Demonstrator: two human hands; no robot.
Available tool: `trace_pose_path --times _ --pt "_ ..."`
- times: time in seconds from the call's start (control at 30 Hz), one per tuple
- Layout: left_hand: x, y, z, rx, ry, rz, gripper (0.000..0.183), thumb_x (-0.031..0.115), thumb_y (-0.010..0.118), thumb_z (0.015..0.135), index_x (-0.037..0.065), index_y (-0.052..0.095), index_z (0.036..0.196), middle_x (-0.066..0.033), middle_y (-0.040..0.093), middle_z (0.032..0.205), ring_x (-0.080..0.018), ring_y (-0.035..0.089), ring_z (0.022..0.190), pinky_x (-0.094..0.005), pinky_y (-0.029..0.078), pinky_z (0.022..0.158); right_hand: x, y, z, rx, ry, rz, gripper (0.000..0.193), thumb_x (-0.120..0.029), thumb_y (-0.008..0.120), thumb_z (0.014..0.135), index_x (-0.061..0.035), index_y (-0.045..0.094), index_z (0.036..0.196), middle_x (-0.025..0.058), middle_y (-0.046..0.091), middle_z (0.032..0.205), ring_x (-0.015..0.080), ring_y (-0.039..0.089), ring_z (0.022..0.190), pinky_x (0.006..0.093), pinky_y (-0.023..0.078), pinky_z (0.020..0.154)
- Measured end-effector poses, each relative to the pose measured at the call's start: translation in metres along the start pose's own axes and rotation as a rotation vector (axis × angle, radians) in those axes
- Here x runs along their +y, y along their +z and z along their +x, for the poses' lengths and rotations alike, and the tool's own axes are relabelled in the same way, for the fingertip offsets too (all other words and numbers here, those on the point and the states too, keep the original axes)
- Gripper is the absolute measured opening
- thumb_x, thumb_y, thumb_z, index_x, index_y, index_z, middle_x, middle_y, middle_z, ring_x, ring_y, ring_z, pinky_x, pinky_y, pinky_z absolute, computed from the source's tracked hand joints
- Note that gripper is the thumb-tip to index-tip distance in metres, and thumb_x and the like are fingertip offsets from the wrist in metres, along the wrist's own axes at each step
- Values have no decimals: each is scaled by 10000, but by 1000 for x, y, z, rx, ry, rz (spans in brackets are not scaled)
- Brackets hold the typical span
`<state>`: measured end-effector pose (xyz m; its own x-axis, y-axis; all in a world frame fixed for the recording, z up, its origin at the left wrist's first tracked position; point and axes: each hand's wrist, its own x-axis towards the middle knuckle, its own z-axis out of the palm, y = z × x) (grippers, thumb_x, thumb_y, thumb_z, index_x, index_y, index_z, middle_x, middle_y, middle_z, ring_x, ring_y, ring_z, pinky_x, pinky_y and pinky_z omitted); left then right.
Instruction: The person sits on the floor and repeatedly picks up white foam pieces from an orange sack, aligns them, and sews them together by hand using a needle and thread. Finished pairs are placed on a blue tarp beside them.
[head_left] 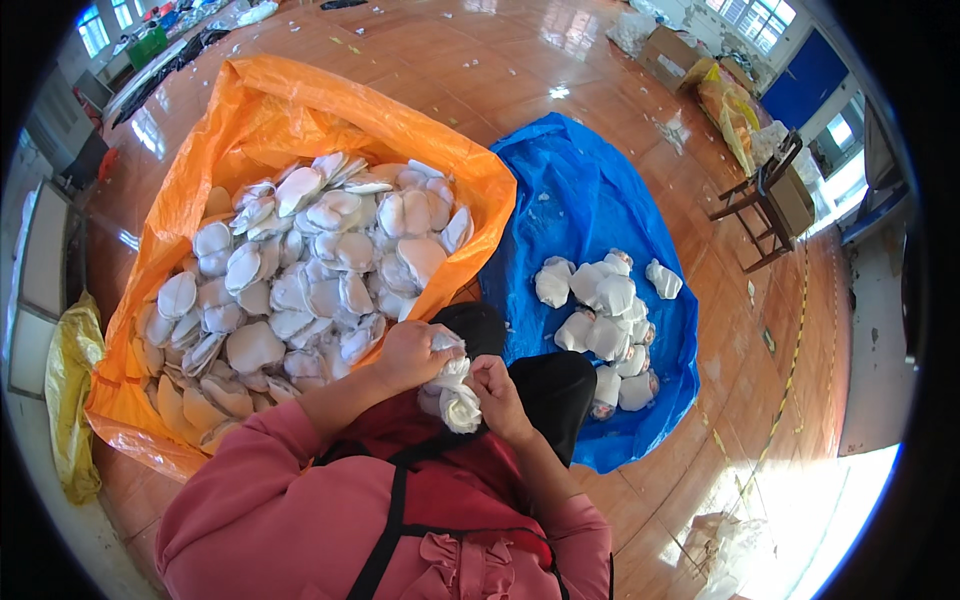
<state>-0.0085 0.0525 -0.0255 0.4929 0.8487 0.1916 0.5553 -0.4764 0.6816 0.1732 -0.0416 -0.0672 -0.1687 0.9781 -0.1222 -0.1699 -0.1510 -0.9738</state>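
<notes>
Above my lap, a white cloth-like bundle [457,402] is gripped between both hands. My left hand [413,354] is closed round its upper end, where some white material bulges past the fingers. At its right side the fingers of my right hand [497,396] pinch the bundle, and their tips are partly hidden. To my left a wide-mouthed orange sack [290,85] holds many rounded white pads [345,250], some in pairs and some loose. On my right, several similar compact white bundles [612,295] lie in a heap on a spread blue sack [540,190].
A wooden chair [765,205] stands on the tiled floor to the right. Behind it are a yellow sack [725,110] and a cardboard box [668,55]. Another yellow sack [72,400] lies at the far left, beside the wall. White scraps dot the floor.
</notes>
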Motion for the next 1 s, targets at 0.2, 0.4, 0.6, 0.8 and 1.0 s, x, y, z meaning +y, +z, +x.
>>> trace_pose_path --times 0.2,0.4,0.6,0.8,1.0 --pt "-12 12 -2 147 26 -74 336 397 681 842 65 732 840 -167 685 751 -355 673 729 -445 519 651 4 6 7 39 -41 146 186 32 519 978 -67 462 1125 24 610 919 59 565 841 196 445 715" --pt "-30 26 -4 26 -323 -88 446 447 625 896 14 702 825 -216 652 726 -401 658 716 -463 499 626 3 5 10 37 -70 -32 152 20 499 989 -57 497 1120 38 626 965 85 602 903 207 467 779" --pt "-39 38 -3 -39 -423 -465 454 445 600 901 12 706 815 -214 668 753 -356 669 745 -435 490 662 17 2 -1 70 -78 -125 152 23 500 983 -48 531 1114 21 630 944 79 603 906 215 472 795" --pt "-30 29 6 -222 -459 -375 546 536 596 864 5 708 807 -217 673 769 -357 668 769 -428 489 683 10 2 -14 116 36 10 224 40 502 957 -45 537 1162 36 651 876 94 602 810 238 480 743" --pt "-31 31 18 -304 -351 -192 559 549 585 864 10 718 796 -238 669 786 -384 660 787 -462 486 698 18 -11 -11 133 32 -291 319 8 546 907 -48 526 1220 58 647 766 125 609 720 282 491 697"
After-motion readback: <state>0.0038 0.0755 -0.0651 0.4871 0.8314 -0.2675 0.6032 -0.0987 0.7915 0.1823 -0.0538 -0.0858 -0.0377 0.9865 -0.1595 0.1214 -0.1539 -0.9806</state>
